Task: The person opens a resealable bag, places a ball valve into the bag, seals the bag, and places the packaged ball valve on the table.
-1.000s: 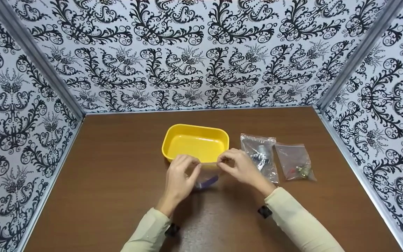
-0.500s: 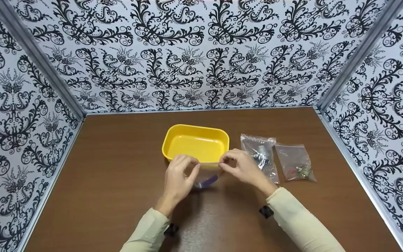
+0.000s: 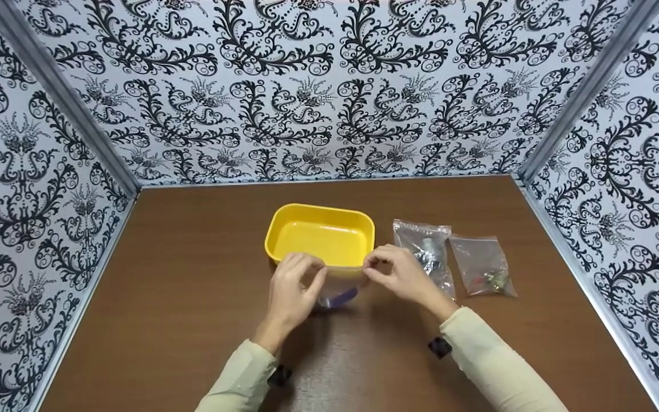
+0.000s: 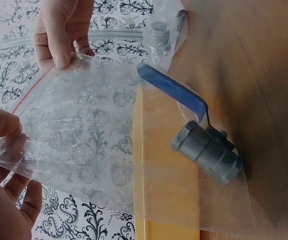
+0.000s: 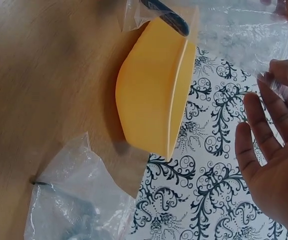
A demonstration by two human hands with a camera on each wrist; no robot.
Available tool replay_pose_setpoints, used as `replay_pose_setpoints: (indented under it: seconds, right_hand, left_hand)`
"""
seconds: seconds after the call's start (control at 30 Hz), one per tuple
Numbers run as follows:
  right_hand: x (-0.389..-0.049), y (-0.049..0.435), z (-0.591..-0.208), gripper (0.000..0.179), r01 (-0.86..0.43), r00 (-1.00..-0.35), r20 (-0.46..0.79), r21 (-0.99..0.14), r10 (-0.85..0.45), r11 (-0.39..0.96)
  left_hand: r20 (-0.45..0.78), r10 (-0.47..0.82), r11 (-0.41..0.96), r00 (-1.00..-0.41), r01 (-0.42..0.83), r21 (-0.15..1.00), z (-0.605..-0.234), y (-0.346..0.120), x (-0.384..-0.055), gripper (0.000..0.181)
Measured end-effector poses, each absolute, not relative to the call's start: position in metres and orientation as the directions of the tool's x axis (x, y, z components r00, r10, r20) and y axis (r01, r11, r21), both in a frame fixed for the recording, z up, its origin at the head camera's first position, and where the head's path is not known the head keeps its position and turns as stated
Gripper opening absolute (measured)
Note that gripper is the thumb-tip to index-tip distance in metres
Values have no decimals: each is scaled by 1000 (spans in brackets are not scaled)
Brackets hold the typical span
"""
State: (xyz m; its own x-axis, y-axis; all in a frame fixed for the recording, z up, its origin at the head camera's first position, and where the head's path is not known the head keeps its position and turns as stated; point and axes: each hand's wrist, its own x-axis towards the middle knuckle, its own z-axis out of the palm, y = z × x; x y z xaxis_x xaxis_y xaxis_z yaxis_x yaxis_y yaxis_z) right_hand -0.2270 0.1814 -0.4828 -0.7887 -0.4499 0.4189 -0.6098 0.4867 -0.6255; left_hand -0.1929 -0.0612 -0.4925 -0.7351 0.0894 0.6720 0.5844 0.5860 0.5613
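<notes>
A clear zip bag (image 4: 83, 125) with a red seal line hangs between both hands. Inside it, low down, lies a grey metal ball valve (image 4: 209, 152) with a blue lever handle (image 4: 174, 92). My left hand (image 3: 295, 292) pinches one top corner between thumb and fingertips. The opposite top corner is pinched by my right hand (image 3: 401, 274), its other fingers spread loosely in the right wrist view. In the head view the bag is faint, stretched in front of a yellow tub (image 3: 321, 234), and the blue handle shows below the hands.
Right of the tub, a clear bag (image 3: 427, 252) with a grey metal part lies on the brown table (image 3: 192, 274). Beside it is another zip bag (image 3: 481, 263) holding small brass-coloured and red pieces. Patterned panels (image 3: 306, 103) enclose the table at back and sides.
My right hand has shifted slightly to the right along the bag's top edge, away from the left hand. The left hand and the tub have stayed nearly in place.
</notes>
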Motion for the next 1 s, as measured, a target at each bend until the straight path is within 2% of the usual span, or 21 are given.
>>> replay_pose_setpoints:
  seconds: [0.37,0.67,0.87,1.0]
  right_hand:
    - [-226,185,-486,7,-541,-833,384,-716,-398,441]
    - [-228,185,-486,8,-530,-842,377,-706,-385,470]
    - [-229,188,-490,8,-491,-861,326,-733,-390,471]
    - [-228,187,-490,8,-493,-864,345,-731,-368,472]
  left_hand:
    - [686,65,579,-725,587,566,-493,-64,-193,5]
    - [682,78,581,-727,589,561,-493,-65,-193,4]
    - [676,77,578,-733,585,569,-493,-65,-191,7]
    - [668,78,588,-740,576,568,-491,-66,-191,8]
